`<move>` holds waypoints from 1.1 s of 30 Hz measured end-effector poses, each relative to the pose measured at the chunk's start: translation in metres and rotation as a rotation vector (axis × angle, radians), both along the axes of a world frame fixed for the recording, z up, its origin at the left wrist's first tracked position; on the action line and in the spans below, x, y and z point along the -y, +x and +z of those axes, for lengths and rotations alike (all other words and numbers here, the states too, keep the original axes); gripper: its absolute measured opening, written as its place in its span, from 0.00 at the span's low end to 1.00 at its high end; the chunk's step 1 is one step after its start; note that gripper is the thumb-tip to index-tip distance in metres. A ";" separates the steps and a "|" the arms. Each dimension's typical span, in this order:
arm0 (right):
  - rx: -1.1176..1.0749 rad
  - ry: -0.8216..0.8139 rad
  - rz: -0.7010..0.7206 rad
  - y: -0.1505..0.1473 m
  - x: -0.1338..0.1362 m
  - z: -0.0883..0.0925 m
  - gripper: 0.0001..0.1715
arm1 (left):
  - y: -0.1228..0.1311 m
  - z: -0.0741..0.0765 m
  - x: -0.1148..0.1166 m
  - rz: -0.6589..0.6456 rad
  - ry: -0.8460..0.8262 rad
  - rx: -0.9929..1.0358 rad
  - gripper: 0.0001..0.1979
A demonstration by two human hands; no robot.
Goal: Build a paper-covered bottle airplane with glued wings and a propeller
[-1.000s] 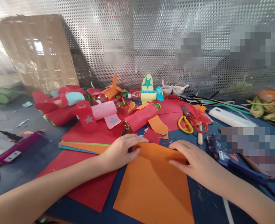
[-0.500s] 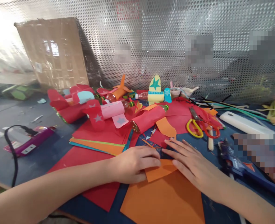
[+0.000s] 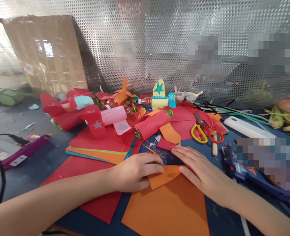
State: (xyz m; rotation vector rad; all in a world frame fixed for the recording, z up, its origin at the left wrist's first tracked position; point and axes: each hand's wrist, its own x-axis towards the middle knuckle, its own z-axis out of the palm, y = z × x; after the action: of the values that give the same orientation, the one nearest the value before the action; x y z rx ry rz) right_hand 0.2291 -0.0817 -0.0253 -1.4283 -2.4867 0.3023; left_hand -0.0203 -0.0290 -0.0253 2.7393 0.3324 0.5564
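My left hand (image 3: 141, 172) is closed, with curled fingers on the left end of a small folded-looking piece of orange paper (image 3: 159, 180). That piece lies over the top of a larger orange sheet (image 3: 169, 206). My right hand (image 3: 199, 168) rests with its fingers stretched out, the thumb touching the small piece's right end. Just beyond the hands are a red paper-wrapped bottle (image 3: 151, 126) with orange paper wings and some thin paper scraps (image 3: 153, 150). Scissors (image 3: 206, 127) with yellow and red handles lie past my right hand.
Several paper-covered bottle planes, one pink (image 3: 114, 115), stand at the back. A stack of coloured paper (image 3: 95, 154) lies left. A blue glue gun (image 3: 248, 173) is on the right, a purple power strip (image 3: 19, 152) far left. A cardboard sheet (image 3: 46, 55) leans against perforated metal.
The view has turned slightly right, so everything sits further left in it. Both hands stay at the small orange piece, with little movement.
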 end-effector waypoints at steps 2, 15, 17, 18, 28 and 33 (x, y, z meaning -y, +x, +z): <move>-0.078 0.048 -0.024 -0.001 0.002 0.001 0.33 | 0.000 0.000 0.000 0.000 -0.002 0.006 0.15; -0.999 0.022 -0.640 0.015 -0.014 0.014 0.14 | 0.000 -0.001 0.000 0.212 -0.113 0.108 0.19; -1.082 0.079 -0.614 0.016 -0.016 0.016 0.14 | 0.000 -0.001 -0.001 0.353 -0.157 0.114 0.25; -1.108 0.123 -0.600 0.015 -0.015 0.017 0.14 | 0.000 -0.001 -0.002 0.430 -0.173 0.132 0.27; -0.561 0.603 -0.111 -0.004 0.029 0.027 0.15 | -0.003 0.011 -0.002 0.421 -0.166 0.263 0.13; -0.268 0.373 0.345 -0.013 0.045 0.018 0.14 | 0.000 0.014 0.003 0.287 -1.134 0.365 0.25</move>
State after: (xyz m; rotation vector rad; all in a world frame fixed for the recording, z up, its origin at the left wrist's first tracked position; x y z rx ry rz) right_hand 0.2158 -0.1268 -0.0072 -0.7613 -2.3935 0.0774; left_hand -0.0200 -0.0322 -0.0109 1.4834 0.6866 0.6481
